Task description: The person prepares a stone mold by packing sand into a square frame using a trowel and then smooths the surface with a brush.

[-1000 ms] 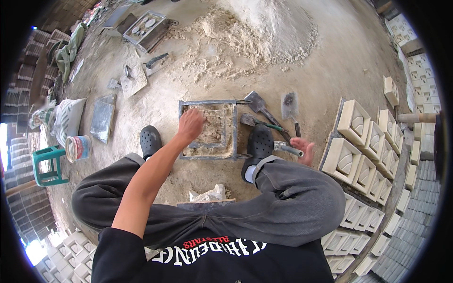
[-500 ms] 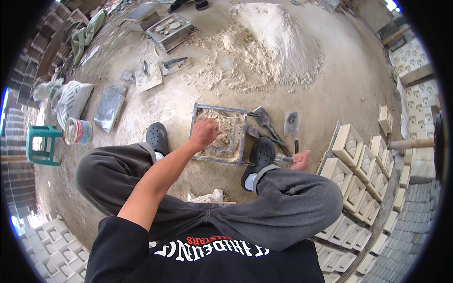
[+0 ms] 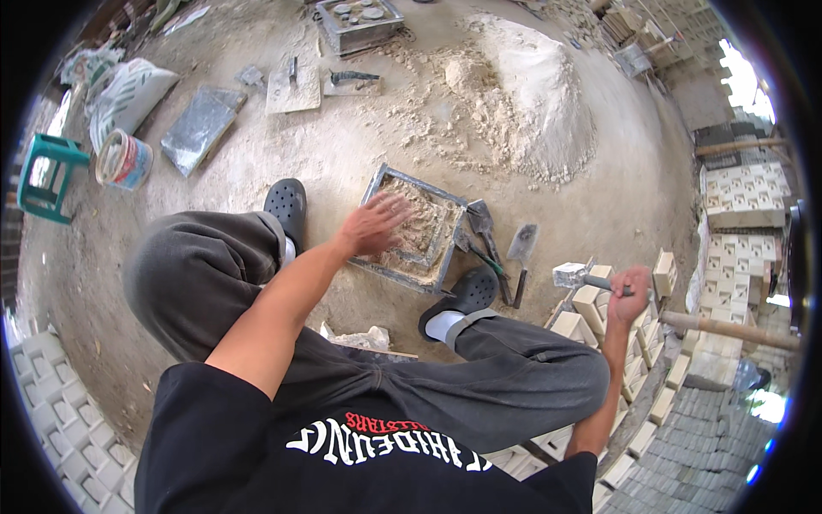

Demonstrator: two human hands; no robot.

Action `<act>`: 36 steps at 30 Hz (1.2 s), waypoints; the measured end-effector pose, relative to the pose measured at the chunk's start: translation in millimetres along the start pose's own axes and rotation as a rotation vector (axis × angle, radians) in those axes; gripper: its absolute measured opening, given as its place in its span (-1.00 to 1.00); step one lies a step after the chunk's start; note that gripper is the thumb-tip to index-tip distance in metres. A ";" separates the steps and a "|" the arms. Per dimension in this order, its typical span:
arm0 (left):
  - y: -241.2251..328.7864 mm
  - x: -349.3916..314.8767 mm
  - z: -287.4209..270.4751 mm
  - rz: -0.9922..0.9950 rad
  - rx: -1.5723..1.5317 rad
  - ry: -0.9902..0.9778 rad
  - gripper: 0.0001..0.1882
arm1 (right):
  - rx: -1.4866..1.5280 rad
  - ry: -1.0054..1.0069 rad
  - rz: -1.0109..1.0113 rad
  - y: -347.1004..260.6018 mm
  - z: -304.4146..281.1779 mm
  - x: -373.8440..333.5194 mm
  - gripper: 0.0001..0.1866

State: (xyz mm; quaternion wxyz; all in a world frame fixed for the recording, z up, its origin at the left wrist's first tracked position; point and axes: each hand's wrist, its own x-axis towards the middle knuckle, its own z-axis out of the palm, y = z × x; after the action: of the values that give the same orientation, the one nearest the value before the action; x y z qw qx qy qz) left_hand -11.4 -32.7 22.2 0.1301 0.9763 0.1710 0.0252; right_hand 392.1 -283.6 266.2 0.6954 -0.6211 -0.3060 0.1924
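Observation:
A square metal-edged mould (image 3: pixel 445 257) filled with crumbly pale sand mix (image 3: pixel 419 201) lies on the ground between my feet. My left hand (image 3: pixel 377 224) is over its left side, fingers stretched out and a little blurred, with nothing in it; whether it touches the mix I cannot tell. Out to the right, my right hand (image 3: pixel 631 295) is wrapped round the grey handle of a mallet (image 3: pixel 569 274), raised with its block-like, pale-dusted head pointing left. Beside the mould's right edge lie a small shovel (image 3: pixel 481 224) and a trowel (image 3: pixel 522 244).
A heap of pale powder (image 3: pixel 539 94) rises beyond the mould. Rows of cast blocks (image 3: pixel 595 304) stand at right. At left are a green stool (image 3: pixel 53 176), a bucket (image 3: pixel 124 161), a sack (image 3: pixel 128 98) and a flat metal plate (image 3: pixel 197 128). Another mould (image 3: pixel 360 34) sits far off.
My right hand has lifted the mallet from near the ground by my right foot, up and to the right. My left hand has opened from a curled shape over the mix. The view has turned.

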 end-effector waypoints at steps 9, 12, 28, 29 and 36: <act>-9.6 -45.6 38.2 -0.768 -0.430 0.315 -0.35 | 0.162 -0.088 0.026 -57.5 160.7 -9.6 -0.50; -1.1 -40.8 45.6 -0.873 -0.691 0.367 -0.46 | 0.201 -0.137 0.076 -17.8 193.7 -24.6 -0.48; 2.8 -34.5 35.2 -0.862 -0.520 0.468 -0.63 | -0.010 -0.255 -0.078 95.6 313.3 -98.8 -0.59; 2.8 -34.7 36.1 -0.869 -0.530 0.464 -0.63 | -0.218 -0.276 -0.117 105.2 314.7 -102.0 -0.59; 1.8 -39.1 35.9 -0.877 -0.525 0.483 -0.62 | 0.173 -0.240 0.098 90.0 308.9 -97.2 -0.59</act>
State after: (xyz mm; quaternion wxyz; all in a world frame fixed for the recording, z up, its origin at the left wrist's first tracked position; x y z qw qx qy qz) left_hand -44.3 -56.5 -12.1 0.3242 0.7153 0.5735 0.2330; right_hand 125.1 -102.2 172.5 0.6944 -0.5456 -0.3387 0.3247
